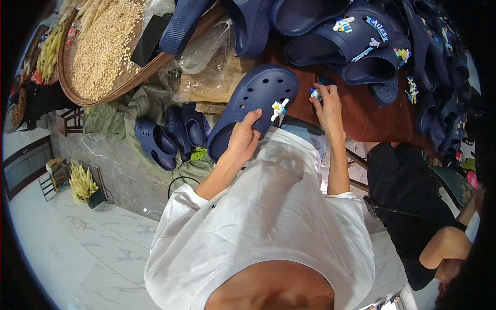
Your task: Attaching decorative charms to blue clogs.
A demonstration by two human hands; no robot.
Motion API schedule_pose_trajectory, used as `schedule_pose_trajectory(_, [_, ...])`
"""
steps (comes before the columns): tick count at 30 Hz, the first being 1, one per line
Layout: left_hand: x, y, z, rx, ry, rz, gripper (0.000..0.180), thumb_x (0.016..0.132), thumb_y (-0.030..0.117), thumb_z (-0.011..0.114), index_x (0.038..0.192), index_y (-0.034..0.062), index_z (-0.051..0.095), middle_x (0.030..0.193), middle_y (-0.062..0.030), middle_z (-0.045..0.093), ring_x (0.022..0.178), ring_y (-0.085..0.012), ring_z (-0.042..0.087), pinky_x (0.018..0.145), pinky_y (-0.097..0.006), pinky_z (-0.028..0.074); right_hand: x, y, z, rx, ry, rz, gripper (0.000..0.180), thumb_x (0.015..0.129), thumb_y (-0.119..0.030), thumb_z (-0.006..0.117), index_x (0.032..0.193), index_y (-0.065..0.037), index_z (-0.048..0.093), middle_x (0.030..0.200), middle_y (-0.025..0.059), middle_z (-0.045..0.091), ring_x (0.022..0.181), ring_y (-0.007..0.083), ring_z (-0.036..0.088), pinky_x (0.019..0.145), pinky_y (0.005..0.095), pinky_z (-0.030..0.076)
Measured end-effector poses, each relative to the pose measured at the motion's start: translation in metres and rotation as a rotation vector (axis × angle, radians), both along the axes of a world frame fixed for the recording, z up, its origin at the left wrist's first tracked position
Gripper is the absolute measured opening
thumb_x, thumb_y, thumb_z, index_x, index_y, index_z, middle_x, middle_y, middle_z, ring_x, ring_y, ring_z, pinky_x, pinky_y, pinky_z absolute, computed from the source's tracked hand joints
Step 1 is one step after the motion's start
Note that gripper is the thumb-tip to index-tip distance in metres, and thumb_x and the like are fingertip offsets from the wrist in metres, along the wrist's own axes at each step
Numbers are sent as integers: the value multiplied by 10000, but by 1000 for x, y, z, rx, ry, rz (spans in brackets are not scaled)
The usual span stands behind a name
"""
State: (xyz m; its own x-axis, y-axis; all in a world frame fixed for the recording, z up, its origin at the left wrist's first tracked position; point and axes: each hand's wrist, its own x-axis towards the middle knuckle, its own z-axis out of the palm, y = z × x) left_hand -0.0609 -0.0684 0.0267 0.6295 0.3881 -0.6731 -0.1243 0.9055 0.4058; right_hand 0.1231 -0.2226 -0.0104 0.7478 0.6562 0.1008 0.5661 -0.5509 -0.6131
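My left hand (pixel 244 138) is closed around the side of a navy blue foam clog (pixel 254 89), its thumb lying on the upper. The clog is tilted, with its holed toe pointing up and away from me. A white cartoon-figure shoe charm (pixel 279 109) sits on the upper, close to my left thumb. To the right, my right hand (pixel 329 109) is over the brown tabletop, fingertips pinched on a small blue and white shoe charm (pixel 314 93). Some small blue pieces (pixel 325 80) lie just beyond its fingers, partly hidden.
Decorated navy clogs (pixel 356 41) crowd the brown-covered table (pixel 361 121). At the far left lies a round tray of pale kernels (pixel 106 57). Clear plastic bags (pixel 204 51) lie on a wooden board. More clogs (pixel 155 142) rest left of me. A person in black (pixel 413 201) sits at right.
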Motion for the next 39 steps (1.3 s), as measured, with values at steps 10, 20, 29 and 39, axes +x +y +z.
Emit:
schedule_pose_trajectory(10, [-6,3,-2,-8,0,1,392,852,60,640,1213,15,496,1167,-75,575,1065,-169,569,950,-295,456,-1,9,20,358,384,-110,185,825,-48,693,991,-37,612,914,37,570,772,116,584,682,242,475])
schedule_pose_trajectory(20, [1,-14,9,204,37,-145,474,889,91,568,1330,14,410,1256,-82,509,1141,-169,505,1000,-303,389,-28,53,40,344,591,-91,196,781,-113,760,921,-14,666,739,-2,588,637,40,496,572,198,415])
schedule_pose_trajectory(29, [3,-10,17,188,74,-124,360,882,95,602,1208,-18,502,1141,-77,595,1028,-165,592,924,-316,469,-29,57,32,366,478,-181,226,777,-199,772,863,-11,679,686,7,589,579,55,482,530,215,389])
schedule_pose_trajectory(39, [2,-3,28,148,124,-159,340,868,89,613,1179,-16,526,1121,-75,613,1021,-164,600,913,-299,471,-33,55,48,281,575,-143,227,833,-113,719,1004,-7,614,758,11,637,666,34,569,569,171,433])
